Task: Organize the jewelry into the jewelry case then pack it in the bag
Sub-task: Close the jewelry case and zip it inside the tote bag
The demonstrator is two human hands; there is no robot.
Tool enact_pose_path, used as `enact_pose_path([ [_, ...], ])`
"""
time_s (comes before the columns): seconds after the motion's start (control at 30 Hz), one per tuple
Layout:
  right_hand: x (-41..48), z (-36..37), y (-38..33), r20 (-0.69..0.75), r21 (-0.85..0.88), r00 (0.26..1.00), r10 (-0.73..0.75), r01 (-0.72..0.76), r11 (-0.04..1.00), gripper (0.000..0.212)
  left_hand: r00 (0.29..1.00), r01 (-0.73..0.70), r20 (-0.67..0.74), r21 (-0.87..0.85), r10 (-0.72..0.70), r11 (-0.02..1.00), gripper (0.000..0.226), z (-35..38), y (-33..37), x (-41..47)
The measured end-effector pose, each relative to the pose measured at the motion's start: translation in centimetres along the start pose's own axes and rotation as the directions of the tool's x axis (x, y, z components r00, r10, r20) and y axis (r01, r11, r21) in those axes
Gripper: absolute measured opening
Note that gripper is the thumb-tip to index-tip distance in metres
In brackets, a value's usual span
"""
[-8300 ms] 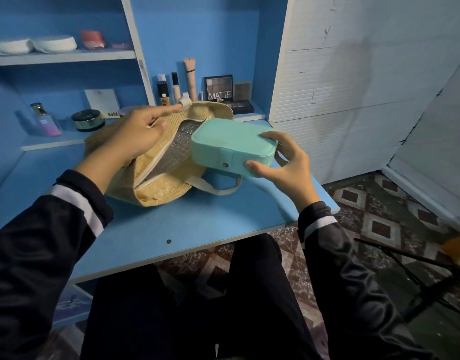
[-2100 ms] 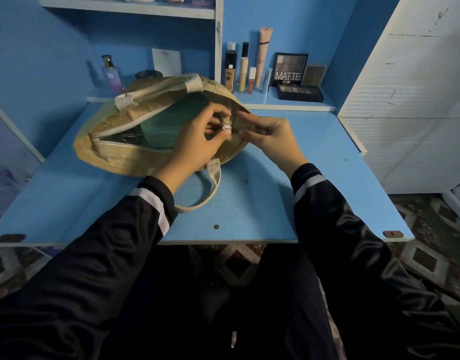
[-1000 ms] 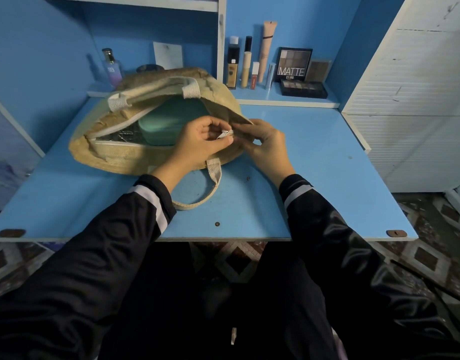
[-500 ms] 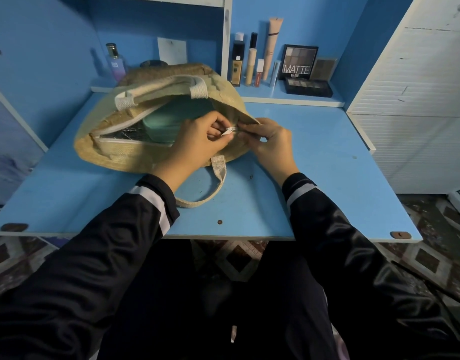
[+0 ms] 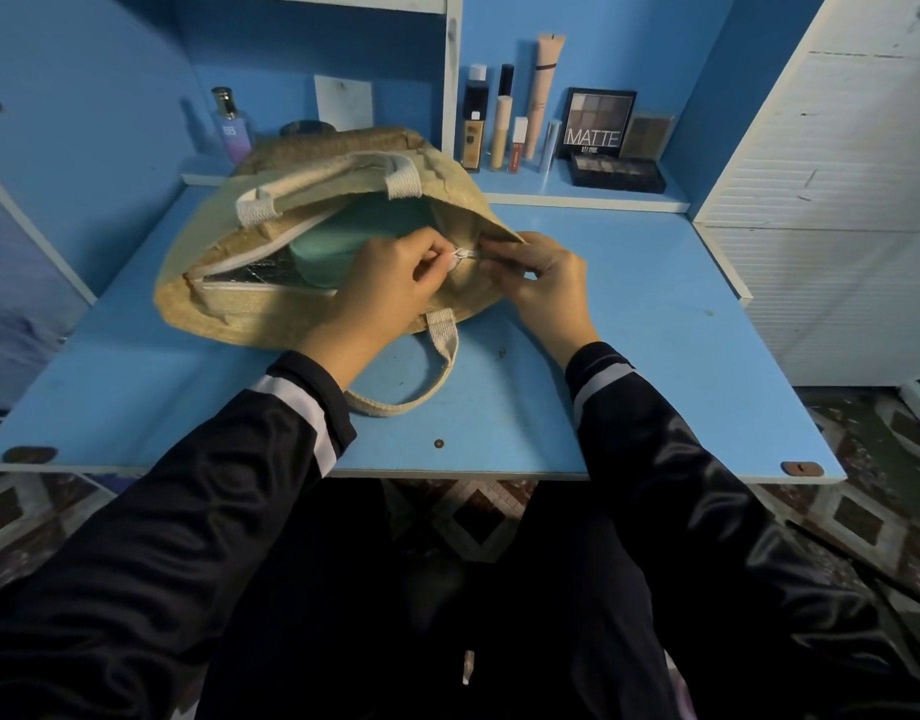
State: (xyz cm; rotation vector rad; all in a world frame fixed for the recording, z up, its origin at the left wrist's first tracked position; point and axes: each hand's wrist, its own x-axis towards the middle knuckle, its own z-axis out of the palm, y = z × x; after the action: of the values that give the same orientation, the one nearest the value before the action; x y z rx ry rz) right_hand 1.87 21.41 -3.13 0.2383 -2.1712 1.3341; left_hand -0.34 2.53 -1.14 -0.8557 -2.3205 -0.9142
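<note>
A tan woven bag lies on its side on the blue desk, its mouth unzipped and facing me. The mint-green jewelry case sits inside it, partly hidden by the bag's upper flap and my left hand. My left hand pinches the small metal zipper pull at the right end of the opening. My right hand pinches the bag's edge just right of the pull. No loose jewelry is in view.
Cosmetic bottles and tubes and a MATTE eyeshadow palette stand on the low back shelf. A perfume bottle stands behind the bag. One bag handle loops toward the desk's front edge. A white cabinet borders the right.
Since eight seconds ago the case went from my right hand into the bag. Over the last second both hands stay at the zipper's right end with little movement.
</note>
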Motion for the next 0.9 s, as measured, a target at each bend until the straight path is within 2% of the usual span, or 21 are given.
enact_pose_path([
  [0.13, -0.2, -0.1, -0.1, 0.013, 0.006, 1.000, -0.020, 0.020, 1.000, 0.024, 0.972, 0.235, 0.068, -0.298, -0.225, 0.925, 0.014, -0.1, 0.0, -0.1],
  [0.3, -0.5, -0.2, -0.4, 0.064, -0.013, 0.997, -0.035, 0.035, 0.999, 0.034, 0.956, 0.293, 0.116, -0.467, -0.271, 0.835, 0.012, 0.1, 0.1, -0.1],
  [0.4, -0.4, 0.1, -0.6, 0.067, -0.026, 0.997, -0.039, 0.041, 0.999, 0.040, 0.957, 0.288, 0.115, -0.490, -0.267, 0.822, 0.013, 0.2, 0.2, -0.1],
  [0.53, -0.3, 0.5, -0.7, 0.038, -0.067, 0.997, -0.064, 0.067, 0.996, 0.033, 0.961, 0.275, 0.115, -0.507, -0.251, 0.817, 0.014, 0.2, 0.2, -0.1],
  [0.9, -0.2, 1.7, -0.8, -0.061, -0.141, 0.993, -0.106, 0.096, 0.985, 0.017, 0.984, 0.176, 0.076, -0.371, -0.160, 0.912, 0.016, -0.3, 0.6, 0.5],
])
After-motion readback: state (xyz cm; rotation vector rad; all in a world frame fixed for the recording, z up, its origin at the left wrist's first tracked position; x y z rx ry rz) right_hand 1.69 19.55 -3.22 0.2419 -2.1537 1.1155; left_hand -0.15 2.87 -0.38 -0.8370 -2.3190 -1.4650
